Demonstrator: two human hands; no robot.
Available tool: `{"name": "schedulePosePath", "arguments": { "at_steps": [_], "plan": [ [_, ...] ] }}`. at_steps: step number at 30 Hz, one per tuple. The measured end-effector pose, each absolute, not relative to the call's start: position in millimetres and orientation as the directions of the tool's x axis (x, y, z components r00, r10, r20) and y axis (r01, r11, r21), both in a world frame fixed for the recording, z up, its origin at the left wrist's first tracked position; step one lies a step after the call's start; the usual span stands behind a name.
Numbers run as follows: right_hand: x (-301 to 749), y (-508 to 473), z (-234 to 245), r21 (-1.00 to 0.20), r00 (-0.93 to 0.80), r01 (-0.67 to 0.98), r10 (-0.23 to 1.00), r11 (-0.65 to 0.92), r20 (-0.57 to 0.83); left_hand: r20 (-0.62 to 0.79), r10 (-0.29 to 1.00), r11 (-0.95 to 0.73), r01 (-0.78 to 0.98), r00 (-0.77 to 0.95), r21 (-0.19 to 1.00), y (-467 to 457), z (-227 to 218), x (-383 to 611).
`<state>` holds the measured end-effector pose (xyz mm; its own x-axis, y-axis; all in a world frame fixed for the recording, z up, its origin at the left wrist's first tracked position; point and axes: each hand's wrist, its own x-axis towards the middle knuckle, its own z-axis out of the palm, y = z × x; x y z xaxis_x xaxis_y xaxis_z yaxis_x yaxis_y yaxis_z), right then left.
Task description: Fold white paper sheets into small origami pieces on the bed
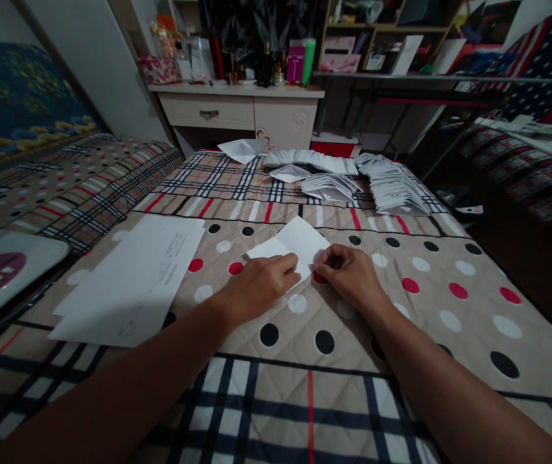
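Observation:
A small white sheet of paper [300, 241], creased by folding, lies in front of me on the patterned bedspread [266, 341]. My left hand [266, 283] rests on its near left part, fingers curled closed against the paper. With thumb and fingertips pinched together, my right hand [348, 270] holds the paper's right corner. What lies under the left fingers is hidden. To the left is a stack of larger white sheets [135, 277], some with handwriting along one edge, spread slightly unevenly.
Toward the far edge of the bed lie rows of folded papers [396, 183], a smaller folded pile [330, 187] and a loose folded piece [242, 150]. A white folding table [44, 258] stands at the left edge. Beyond the bed is a white dresser [208, 111].

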<state>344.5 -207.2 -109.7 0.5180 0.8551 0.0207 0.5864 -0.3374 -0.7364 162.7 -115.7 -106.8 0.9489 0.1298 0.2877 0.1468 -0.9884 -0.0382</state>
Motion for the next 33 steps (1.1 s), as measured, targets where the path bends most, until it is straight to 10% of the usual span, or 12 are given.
{"name": "schedulePosePath", "arguments": {
  "at_steps": [13,19,26,33],
  "plan": [
    [337.9,-205.0,-103.1,-0.574,0.556,0.678,0.831,-0.459,-0.009,0.349,0.110,-0.993,0.122,0.931,-0.010,-111.9,-109.2,161.8],
    [341.7,-205.2,-103.0,-0.584,0.517,0.686,0.855,-0.433,-0.027,0.422,0.143,-0.968,0.037,0.895,0.250,-96.8,-116.1,159.2],
    [341.1,-205.3,-102.9,-0.576,0.526,0.688,0.850,-0.440,-0.021,0.409,0.300,-0.856,0.055,0.862,0.514,-87.5,-123.5,160.6],
    [341.8,-205.2,-103.3,-0.571,0.516,0.701,0.857,-0.428,-0.009,0.280,0.561,-0.784,0.392,0.779,0.480,-86.8,-123.1,161.4]
  ]
}}
